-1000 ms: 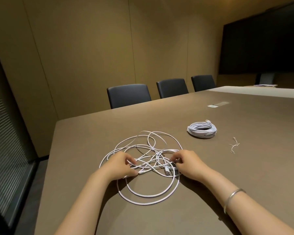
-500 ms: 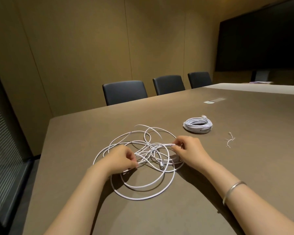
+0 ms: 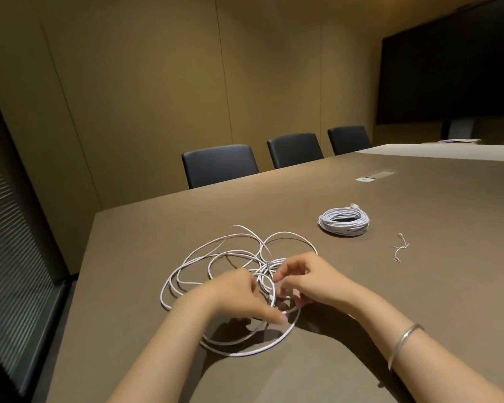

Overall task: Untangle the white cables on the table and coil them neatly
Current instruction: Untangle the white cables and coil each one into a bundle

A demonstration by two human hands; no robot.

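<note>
A tangled white cable (image 3: 216, 258) lies in loose loops on the brown table (image 3: 419, 286) in front of me. My left hand (image 3: 239, 295) sits over the middle of the tangle, fingers pointing right, and pinches strands there. Just to its right, my right hand (image 3: 306, 282) curls its fingers round several small loops. The two hands nearly touch and hide the knot between them. A second white cable (image 3: 344, 221) lies neatly coiled on the table at the back right, apart from both hands.
A small white tie (image 3: 400, 248) lies right of the coil. A power socket plate (image 3: 373, 176) is set into the table further back. Three dark chairs (image 3: 220, 164) stand along the far edge. A large dark screen (image 3: 448, 59) hangs at the right.
Both hands have come together over the middle of the tangle. The loops have been drawn in and shifted, and my view has tilted so the cables sit lower and more central.
</note>
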